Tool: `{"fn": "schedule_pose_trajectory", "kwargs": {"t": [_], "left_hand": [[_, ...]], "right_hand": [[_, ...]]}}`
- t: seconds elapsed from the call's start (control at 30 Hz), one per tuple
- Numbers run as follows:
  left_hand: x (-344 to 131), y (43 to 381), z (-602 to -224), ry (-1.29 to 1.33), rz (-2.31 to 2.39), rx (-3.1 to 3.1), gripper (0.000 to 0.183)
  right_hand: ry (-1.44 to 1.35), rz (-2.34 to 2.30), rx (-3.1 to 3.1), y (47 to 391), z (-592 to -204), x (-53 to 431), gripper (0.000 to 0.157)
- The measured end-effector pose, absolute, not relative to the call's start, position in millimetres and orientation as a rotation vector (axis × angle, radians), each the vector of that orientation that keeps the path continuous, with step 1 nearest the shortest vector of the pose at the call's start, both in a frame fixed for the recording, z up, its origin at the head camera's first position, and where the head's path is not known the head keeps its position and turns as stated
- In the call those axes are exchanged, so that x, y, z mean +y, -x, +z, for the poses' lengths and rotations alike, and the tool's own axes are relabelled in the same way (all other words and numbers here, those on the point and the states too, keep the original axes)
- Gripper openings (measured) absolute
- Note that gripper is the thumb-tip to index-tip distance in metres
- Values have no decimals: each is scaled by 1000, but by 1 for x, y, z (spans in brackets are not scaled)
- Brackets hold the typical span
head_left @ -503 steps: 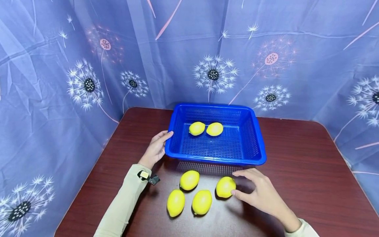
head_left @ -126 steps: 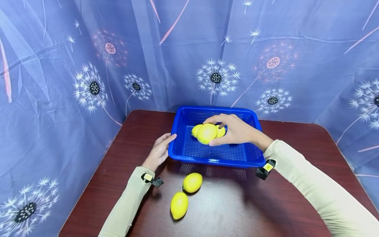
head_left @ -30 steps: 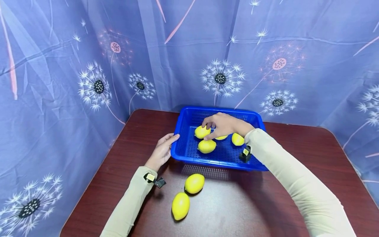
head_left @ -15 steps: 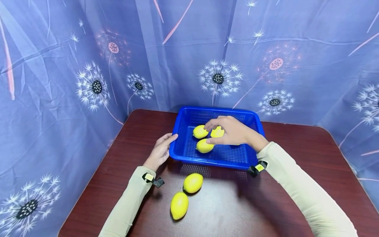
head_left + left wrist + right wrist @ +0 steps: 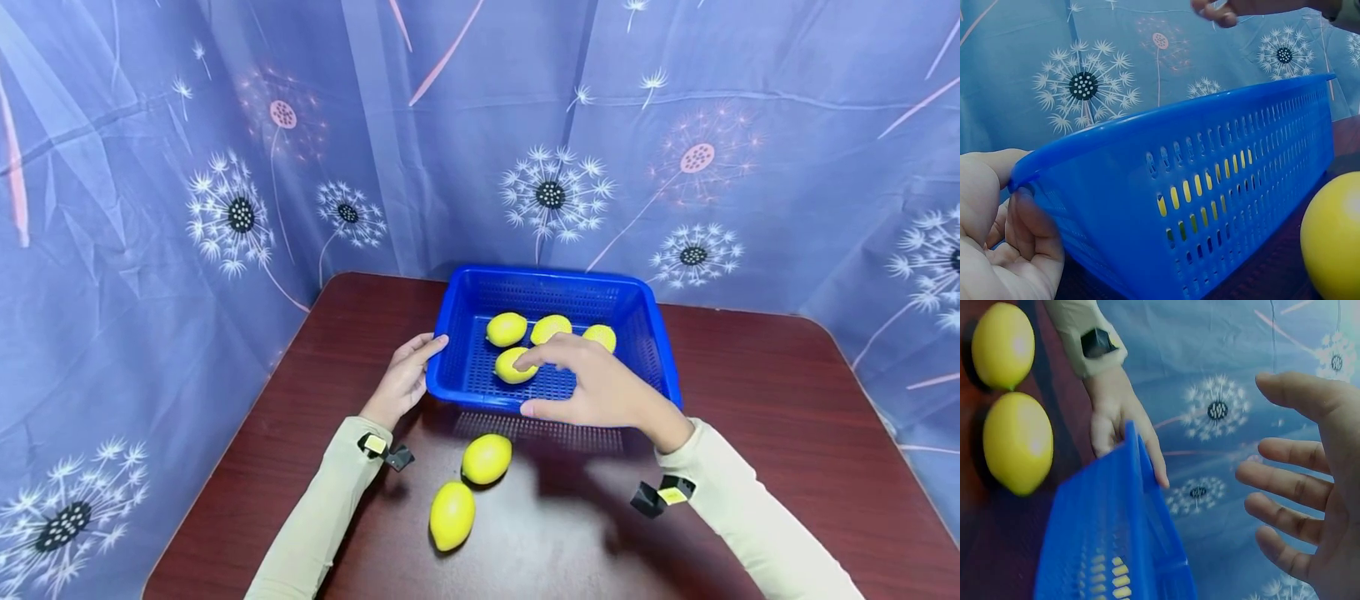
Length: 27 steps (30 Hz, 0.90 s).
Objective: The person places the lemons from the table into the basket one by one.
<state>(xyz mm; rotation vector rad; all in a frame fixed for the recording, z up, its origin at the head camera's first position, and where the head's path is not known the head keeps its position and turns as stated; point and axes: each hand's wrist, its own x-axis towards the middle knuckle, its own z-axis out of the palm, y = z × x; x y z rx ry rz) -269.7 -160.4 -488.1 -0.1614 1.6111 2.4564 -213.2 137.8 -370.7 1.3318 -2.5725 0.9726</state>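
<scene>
A blue plastic basket [image 5: 558, 403] with slotted walls stands toward the back of the table. My left hand [image 5: 401, 379] grips its left rim; in the left wrist view the thumb lies over the rim and fingers curl beneath. Inside lie several lemons: one front left [image 5: 513, 366], others in a row behind, partly covered by my right hand [image 5: 600, 385]. That hand hovers above the basket's front rim with nothing held, its fingers spread apart in the right wrist view. Two lemons lie on the table before the basket, a nearer one [image 5: 452, 516] and a farther one [image 5: 487, 459].
The dark red wooden table [image 5: 757, 433] reaches back to a blue curtain [image 5: 465, 125] with a dandelion print, which hangs along the back and left sides. Both sleeves carry a small black wrist camera, such as the right one [image 5: 663, 496].
Over the whole span, two lemons have gone from table to basket. In the last second my right hand has drawn back from the basket's lemons toward the front rim. The left hand stays put.
</scene>
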Motion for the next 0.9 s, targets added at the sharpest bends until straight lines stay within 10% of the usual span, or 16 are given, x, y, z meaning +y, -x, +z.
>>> {"fn": "schedule_pose_trajectory", "kwargs": {"t": [0.9], "left_hand": [[-161,272,-489,198,2478,1561,7]], "right_hand": [[-1560,892,-2520,150,-442,83,54]]}}
